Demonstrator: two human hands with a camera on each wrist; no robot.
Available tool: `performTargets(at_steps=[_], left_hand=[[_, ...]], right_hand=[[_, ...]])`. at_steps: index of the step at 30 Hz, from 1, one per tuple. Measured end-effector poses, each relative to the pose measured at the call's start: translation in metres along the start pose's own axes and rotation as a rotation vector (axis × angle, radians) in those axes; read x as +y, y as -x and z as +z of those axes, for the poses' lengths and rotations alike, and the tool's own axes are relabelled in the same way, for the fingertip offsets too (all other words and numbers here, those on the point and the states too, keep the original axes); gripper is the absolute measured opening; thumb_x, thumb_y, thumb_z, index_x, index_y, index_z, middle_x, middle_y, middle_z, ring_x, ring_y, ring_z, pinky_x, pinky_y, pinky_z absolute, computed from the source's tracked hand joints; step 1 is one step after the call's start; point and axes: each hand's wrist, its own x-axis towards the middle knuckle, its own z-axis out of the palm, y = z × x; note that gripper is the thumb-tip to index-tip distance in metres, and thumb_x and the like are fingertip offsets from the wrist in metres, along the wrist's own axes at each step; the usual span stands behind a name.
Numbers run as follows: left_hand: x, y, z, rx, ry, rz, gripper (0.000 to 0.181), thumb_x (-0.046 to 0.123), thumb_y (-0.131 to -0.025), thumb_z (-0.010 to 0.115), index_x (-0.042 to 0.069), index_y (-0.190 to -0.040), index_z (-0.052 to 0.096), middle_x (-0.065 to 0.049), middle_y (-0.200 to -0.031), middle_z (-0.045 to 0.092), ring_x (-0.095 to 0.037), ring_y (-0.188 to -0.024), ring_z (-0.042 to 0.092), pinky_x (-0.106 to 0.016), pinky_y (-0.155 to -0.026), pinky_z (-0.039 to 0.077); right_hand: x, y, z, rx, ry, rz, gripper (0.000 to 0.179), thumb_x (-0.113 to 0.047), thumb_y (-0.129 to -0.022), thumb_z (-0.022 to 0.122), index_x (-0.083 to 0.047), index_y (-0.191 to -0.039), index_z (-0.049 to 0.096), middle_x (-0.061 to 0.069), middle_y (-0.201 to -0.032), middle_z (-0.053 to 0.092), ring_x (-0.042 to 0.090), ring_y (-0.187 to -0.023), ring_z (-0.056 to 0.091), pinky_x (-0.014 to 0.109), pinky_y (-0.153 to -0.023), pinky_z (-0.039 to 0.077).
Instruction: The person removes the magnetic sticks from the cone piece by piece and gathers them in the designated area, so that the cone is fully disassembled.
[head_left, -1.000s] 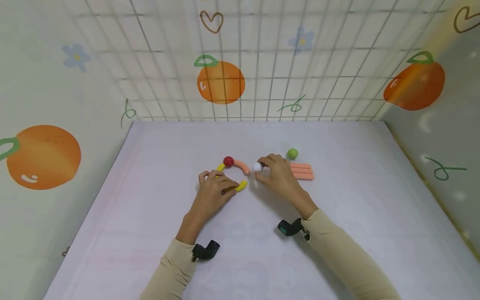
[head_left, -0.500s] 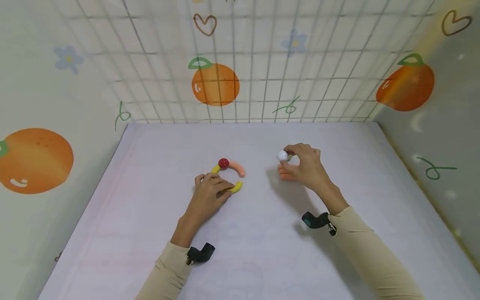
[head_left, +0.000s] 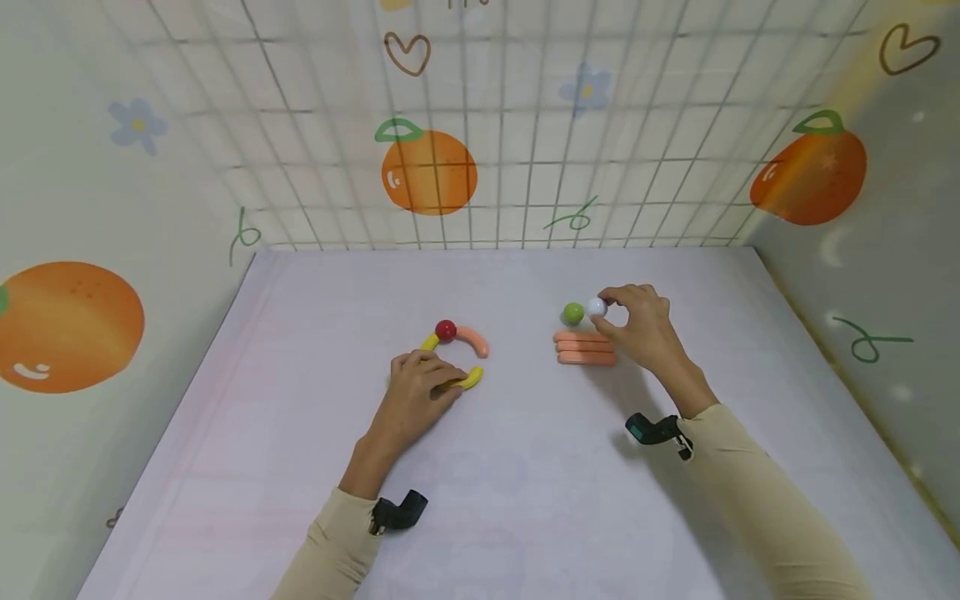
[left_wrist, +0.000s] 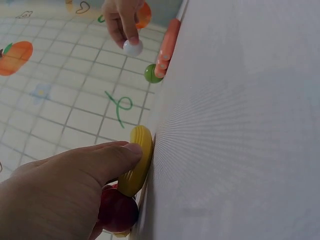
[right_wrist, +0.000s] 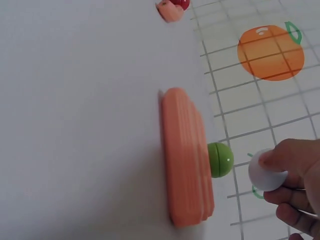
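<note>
My left hand (head_left: 418,387) pinches a yellow curved stick (head_left: 472,379); in the left wrist view the thumb lies along that ridged yellow stick (left_wrist: 137,165). Just beyond the fingers, a red ball (head_left: 446,331) sits between another yellow piece (head_left: 430,342), partly covered by the hand, and a pink curved stick (head_left: 474,342). A white ball (head_left: 596,307) is pinched between the thumb and fingers of my right hand (head_left: 651,332). Both wrist views show this white ball (right_wrist: 267,171) raised off the tabletop, apart from the green ball (right_wrist: 220,159).
Several straight pink sticks (head_left: 585,348) lie side by side on the white table (head_left: 517,467), with the green ball (head_left: 573,314) behind them. A back wall (head_left: 517,183) with a grid and orange prints borders the table.
My right hand has carried the white ball right, from beside the pink curved stick, past the green ball to its right side. The left hand stays on the yellow curved stick.
</note>
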Motion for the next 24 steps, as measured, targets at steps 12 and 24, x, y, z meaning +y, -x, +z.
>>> performTargets(at_steps=[12, 24], left_hand=[[-0.002, 0.002, 0.001, -0.004, 0.025, -0.008, 0.021, 0.015, -0.084, 0.083, 0.016, -0.105, 0.079, 0.002, -0.105, 0.074, -0.019, -0.106, 0.055, -0.043, -0.093, 0.035], [-0.002, 0.0, -0.001, -0.003, -0.007, 0.002, 0.022, 0.017, -0.084, 0.083, 0.017, -0.105, 0.079, 0.003, -0.106, 0.074, -0.019, -0.106, 0.055, -0.043, -0.092, 0.037]], right_hand=[[0.018, -0.008, 0.013, -0.1, 0.042, 0.086, 0.035, -0.019, -0.091, 0.074, 0.0, -0.119, 0.067, 0.017, -0.115, 0.067, 0.039, -0.113, 0.05, 0.057, -0.086, 0.03], [0.027, -0.015, 0.018, -0.223, 0.067, 0.145, 0.04, -0.023, -0.094, 0.072, 0.001, -0.125, 0.064, 0.019, -0.118, 0.064, 0.041, -0.115, 0.048, 0.059, -0.089, 0.027]])
